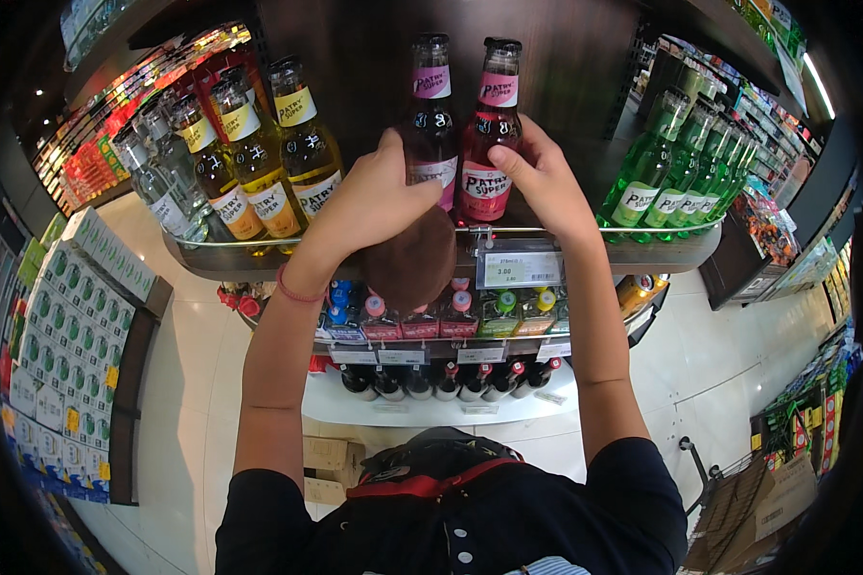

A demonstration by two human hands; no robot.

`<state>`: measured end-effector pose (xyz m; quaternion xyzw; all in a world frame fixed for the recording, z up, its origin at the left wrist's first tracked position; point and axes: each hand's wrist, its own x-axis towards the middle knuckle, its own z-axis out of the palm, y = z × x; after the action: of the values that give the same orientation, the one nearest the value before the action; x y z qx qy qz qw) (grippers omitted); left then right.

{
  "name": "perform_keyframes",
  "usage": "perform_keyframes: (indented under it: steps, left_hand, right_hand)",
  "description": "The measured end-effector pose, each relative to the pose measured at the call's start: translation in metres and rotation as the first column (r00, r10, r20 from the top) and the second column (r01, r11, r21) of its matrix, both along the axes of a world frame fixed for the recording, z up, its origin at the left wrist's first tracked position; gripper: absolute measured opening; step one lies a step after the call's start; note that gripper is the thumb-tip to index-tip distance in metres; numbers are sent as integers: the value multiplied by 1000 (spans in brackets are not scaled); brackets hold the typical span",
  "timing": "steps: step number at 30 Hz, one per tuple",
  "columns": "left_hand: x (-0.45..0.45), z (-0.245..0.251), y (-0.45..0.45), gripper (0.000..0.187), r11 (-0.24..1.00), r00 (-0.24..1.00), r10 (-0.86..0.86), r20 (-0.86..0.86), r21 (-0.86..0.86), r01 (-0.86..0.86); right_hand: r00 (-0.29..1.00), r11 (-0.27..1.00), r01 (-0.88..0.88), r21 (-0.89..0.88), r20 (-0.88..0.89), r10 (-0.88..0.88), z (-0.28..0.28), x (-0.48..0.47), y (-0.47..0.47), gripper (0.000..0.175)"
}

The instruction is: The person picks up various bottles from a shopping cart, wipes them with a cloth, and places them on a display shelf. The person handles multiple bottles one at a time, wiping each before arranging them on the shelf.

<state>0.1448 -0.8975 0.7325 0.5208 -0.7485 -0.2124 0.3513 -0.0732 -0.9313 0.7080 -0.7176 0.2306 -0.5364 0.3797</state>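
Two glass bottles stand side by side on the upper shelf [647, 259] in front of me. My left hand [377, 194] wraps around the dark bottle with purple labels [431, 86], its thumb across the lower label. A brown cloth [411, 262] hangs beneath that hand over the shelf's front edge; how it is held is hidden. My right hand [543, 169] grips the bottle with red drink and pink labels [486, 190] from its right side, thumb on the front. Both bottles are upright, capped and a small gap apart.
Yellow-labelled bottles [262, 172] and clear bottles [165, 187] stand left; green bottles [644, 187] line the right end. A metal rail [604, 230] with a price tag [519, 269] edges the shelf. Lower tiers hold small capped bottles [462, 313] and dark bottles [448, 384]. A cart [726, 489] carries cardboard.
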Motion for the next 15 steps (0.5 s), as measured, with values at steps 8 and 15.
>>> perform_keyframes:
  steps: [8,15]
  left_hand:
    - [3,-2,6,49,999,998,9,63,-38,-6]
    - [9,-6,13,50,983,996,-43,81,-176,56]
  right_hand:
    - [1000,997,-20,78,-7,21,0,-3,4,45]
    - [993,968,-114,222,27,111,-1,-5,6,46]
